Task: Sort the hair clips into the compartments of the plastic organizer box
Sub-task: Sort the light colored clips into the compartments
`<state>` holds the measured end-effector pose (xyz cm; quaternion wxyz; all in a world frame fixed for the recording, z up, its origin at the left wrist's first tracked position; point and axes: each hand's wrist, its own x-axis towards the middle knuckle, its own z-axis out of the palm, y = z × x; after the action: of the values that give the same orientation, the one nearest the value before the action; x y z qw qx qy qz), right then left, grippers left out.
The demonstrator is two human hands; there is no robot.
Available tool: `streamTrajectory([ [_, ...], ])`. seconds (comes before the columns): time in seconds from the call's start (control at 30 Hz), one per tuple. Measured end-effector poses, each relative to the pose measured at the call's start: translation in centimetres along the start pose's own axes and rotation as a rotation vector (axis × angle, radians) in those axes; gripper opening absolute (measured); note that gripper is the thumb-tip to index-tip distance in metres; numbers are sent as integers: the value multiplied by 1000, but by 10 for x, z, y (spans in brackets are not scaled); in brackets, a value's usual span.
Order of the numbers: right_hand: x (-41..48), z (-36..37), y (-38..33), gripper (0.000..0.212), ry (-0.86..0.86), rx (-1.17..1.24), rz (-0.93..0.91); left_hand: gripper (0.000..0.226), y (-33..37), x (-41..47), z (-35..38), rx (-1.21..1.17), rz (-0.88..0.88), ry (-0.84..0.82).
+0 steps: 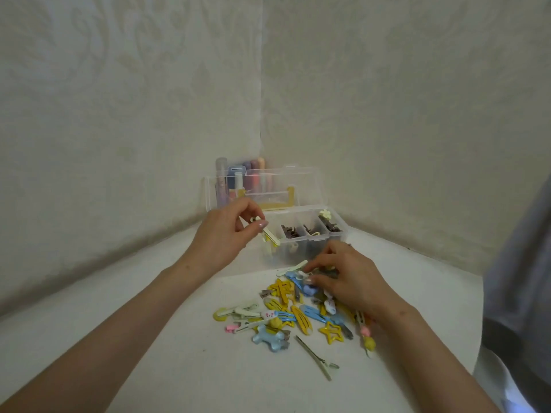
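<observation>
Pale clip (270, 236): pinched between the thumb and fingertips of the left hand (229, 234) and held slanting over the left-end compartment of the box (343, 231), not yet let go.
Right hand (346, 278): fingers bent down onto the blue and white clips at the far end of the pile (298, 311); I cannot tell whether it has gripped one or is only touching them.
Box: clear plastic, tucked into the corner of the walls, with brown clips (293, 231) in the middle and right compartments.
Handling: the clips look light, stiff and glossy, so probably slippery and quick to skid when pushed. They lie across each other, so lifting one may drag its neighbours.
Where to hold: likely by the long flat sides near the middle, as the left hand does. The long thin clip (316, 357) lies apart and should lift by its wider end.
Edges: the raised lid (298, 180) and pens (238, 180) close off the back, so the way in is from the front and above.
Room: bare table (179, 368) lies left of the pile; grey cloth (521, 263) hangs beyond the curved right edge.
</observation>
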<state>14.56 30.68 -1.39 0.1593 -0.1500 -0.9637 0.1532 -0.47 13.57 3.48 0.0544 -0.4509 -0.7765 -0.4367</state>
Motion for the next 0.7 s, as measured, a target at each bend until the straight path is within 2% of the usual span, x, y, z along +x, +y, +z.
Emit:
streamTrajectory([
  [0.3,2,6,-6,14,57,22,-71,8,-4,36,0,19,-9,58],
  [0.37,2,8,-8,10,76,59,-78,8,-9,48,4,48,-34,23],
  [0.43,2,8,-10,3,120,158,-66,7,-14,55,9,93,-77,-85],
  [0.5,2,6,-11,8,175,288,-38,10,-16,55,13,163,-106,-166],
  [0.57,1,4,-14,8,203,407,19,18,-14,50,14,231,-87,-138],
  [0.63,0,3,-14,9,220,471,74,16,-8,40,12,233,-33,-65],
  [0.7,0,2,-16,9,215,558,115,11,1,28,10,158,39,-70],
])
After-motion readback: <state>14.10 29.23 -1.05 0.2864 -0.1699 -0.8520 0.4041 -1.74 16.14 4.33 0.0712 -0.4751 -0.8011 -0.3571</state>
